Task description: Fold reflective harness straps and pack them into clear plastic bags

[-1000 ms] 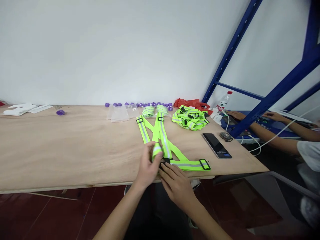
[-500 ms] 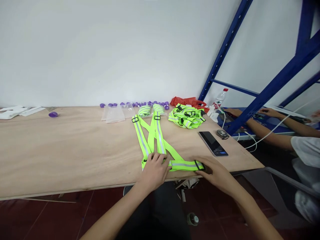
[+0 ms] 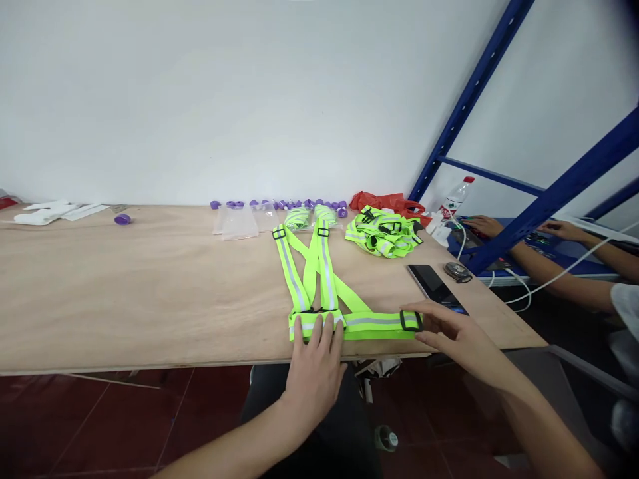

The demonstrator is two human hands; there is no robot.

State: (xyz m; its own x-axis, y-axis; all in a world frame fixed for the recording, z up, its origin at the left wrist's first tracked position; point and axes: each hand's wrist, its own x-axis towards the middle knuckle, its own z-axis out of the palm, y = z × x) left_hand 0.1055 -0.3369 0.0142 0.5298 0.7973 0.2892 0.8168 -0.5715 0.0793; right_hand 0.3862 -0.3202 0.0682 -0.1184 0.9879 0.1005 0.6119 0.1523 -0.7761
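A neon-yellow reflective strap harness (image 3: 327, 269) lies spread at the table's front edge, its two upright straps topped by black buckles and a side strap running right. My left hand (image 3: 317, 362) rests on its folded lower band, fingers extended and a little apart. At the right end of the side strap, my right hand (image 3: 452, 332) has its thumb and fingers around the black buckle (image 3: 411, 321), with a gap between them; the fingertips touch the strap's end.
Behind lie a heap of yellow straps (image 3: 383, 233), bagged straps (image 3: 298, 217), clear bags (image 3: 239, 223) and purple rolls (image 3: 122, 219). A phone (image 3: 434, 287) and a round metallic object (image 3: 457, 271) are at right. Beyond the blue frame (image 3: 464, 93), another person's hands (image 3: 564, 230) show.
My left hand has moved down and flattened, with its fingers straighter on the lower band. My right hand has opened slightly at the buckle. The whole view has shifted.
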